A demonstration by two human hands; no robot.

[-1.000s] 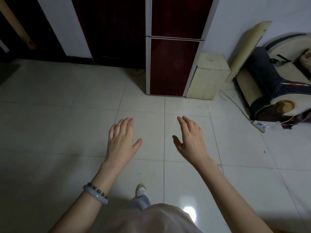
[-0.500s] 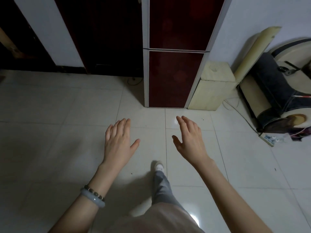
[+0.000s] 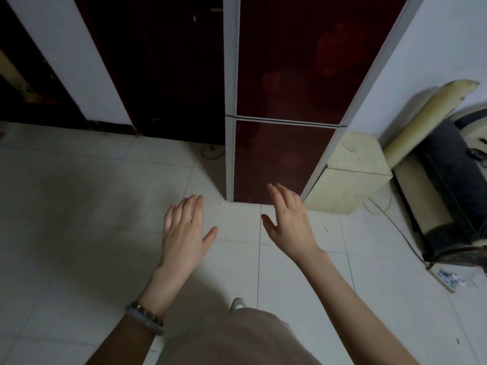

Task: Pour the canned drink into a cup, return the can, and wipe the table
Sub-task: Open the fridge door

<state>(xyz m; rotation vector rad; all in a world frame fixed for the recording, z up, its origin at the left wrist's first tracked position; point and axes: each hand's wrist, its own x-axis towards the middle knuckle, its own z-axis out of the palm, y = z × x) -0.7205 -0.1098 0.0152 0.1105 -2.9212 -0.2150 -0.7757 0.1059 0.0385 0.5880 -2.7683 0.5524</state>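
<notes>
The left hand (image 3: pixel 184 233) and right hand (image 3: pixel 290 225) are hovering empty, fingers (image 3: pixel 195 206) straight, before the fridge (image 3: pixel 279 159); no can, cup or table is showing, so seemingly every step is remaining.

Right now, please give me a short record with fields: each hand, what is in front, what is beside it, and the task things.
left hand: open, empty, bracelet on wrist
right hand: open, empty, held out toward the fridge
in front: fridge, dark red, both doors closed
beside it: cream box on its right, on the tiled floor
can, cup, table: not in view
</notes>
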